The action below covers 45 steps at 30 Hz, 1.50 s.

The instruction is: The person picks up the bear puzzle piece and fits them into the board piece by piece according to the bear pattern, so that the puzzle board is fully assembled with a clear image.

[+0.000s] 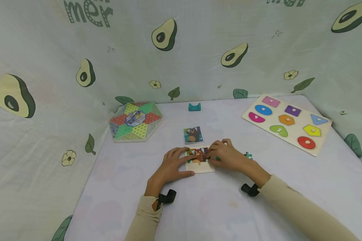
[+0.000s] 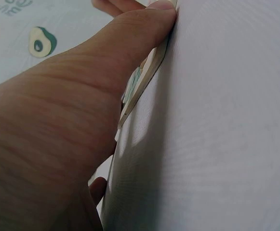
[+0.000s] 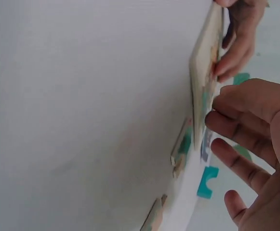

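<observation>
Where hands (image 1: pixel 172 164) (image 1: pixel 228 156) touch, a puzzle (image 1: pixel 202 168) lies.

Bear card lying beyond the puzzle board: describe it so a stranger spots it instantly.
On the white table, find the puzzle board between the left hand and the right hand. Just beyond it lies the small squarish bear card. Unlike the board, it has no broad bare strip and lies untouched.

Shape board (image 1: pixel 295 131), patterned box (image 1: pixel 129 140), avocado-print cloth (image 1: pixel 196 60)
</observation>
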Tool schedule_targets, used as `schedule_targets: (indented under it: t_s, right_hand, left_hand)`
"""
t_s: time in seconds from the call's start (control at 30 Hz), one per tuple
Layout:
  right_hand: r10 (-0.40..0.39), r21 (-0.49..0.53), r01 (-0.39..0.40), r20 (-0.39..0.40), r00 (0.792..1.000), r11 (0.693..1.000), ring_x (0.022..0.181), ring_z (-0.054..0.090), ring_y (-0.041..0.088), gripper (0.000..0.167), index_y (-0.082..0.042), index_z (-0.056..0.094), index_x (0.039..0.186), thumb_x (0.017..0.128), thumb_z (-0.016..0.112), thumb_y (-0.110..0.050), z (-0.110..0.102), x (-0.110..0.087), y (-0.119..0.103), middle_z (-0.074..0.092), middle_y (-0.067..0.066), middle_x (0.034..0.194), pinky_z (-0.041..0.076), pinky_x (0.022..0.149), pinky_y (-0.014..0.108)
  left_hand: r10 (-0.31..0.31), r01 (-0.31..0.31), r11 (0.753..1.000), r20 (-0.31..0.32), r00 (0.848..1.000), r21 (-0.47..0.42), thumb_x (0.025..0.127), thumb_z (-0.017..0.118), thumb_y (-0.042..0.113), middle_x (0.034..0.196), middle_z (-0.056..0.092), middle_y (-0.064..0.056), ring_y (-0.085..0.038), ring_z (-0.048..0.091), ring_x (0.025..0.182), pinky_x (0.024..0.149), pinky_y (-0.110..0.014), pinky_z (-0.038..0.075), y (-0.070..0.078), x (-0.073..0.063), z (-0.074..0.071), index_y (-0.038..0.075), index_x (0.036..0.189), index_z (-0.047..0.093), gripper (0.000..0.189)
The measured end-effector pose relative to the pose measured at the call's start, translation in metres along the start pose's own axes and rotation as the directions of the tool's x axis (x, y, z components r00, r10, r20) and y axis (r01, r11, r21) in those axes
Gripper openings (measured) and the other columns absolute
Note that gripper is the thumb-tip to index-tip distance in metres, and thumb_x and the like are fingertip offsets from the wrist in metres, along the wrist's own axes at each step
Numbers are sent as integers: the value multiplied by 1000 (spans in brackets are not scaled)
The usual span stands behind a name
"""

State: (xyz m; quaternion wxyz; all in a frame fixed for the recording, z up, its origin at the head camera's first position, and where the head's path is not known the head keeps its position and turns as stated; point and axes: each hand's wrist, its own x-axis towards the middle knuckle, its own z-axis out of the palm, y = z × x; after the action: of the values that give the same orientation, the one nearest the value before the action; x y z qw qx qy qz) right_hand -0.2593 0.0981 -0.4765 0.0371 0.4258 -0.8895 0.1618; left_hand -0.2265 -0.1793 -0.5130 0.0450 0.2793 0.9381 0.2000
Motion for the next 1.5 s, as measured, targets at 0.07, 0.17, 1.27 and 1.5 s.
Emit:
schedule_targets:
  t_s: [0.07, 0.17, 1.27, 1.5]
  right_hand:
    - [53, 21, -53, -4, 999, 998, 109, 57, 23, 17, -14, 78, 105, 89, 76, -16, -4, -4, 2, 70, 1, 110, 31, 94, 57]
    - [97, 15, -96, -30, 995, 995, 107, 58, 22, 20, -13, 77, 107, 87, 77, -16, -7, -10, 8, 69, 1, 108, 32, 93, 55]
    - [131, 39, -129, -51, 990, 991, 103, 58, 21, 25, -11, 73, 106, 83, 82, -12, -1, -38, 18, 70, -1, 106, 32, 94, 56]
    - [132, -1, -133, -81, 988, 991, 95, 57, 18, 22, -11, 73, 101, 80, 79, -13, 2, -38, 20, 68, -3, 98, 34, 94, 55]
  left_hand:
    - [11, -11, 1000, -14, 1000, -2, 89, 66, 60, 159, 30, 0, -32, 22, 144, 114, -58, 17, 1, 0, 1, 38, 148, 49, 65]
    - [6, -6, 1000, -26, 1000, 9, 89, 67, 59, 160, 29, 0, -31, 22, 144, 114, -57, 17, 2, -1, 1, 38, 147, 50, 64]
    - [-73, 74, 997, -13, 997, 39, 83, 67, 67, 157, 36, 7, -26, 26, 142, 109, -57, 19, 0, -2, 2, 31, 154, 39, 85]
    - [-51, 51, 998, 4, 999, 21, 84, 67, 66, 157, 37, 6, -26, 26, 143, 109, -58, 18, 0, 0, 1, 29, 153, 41, 83]
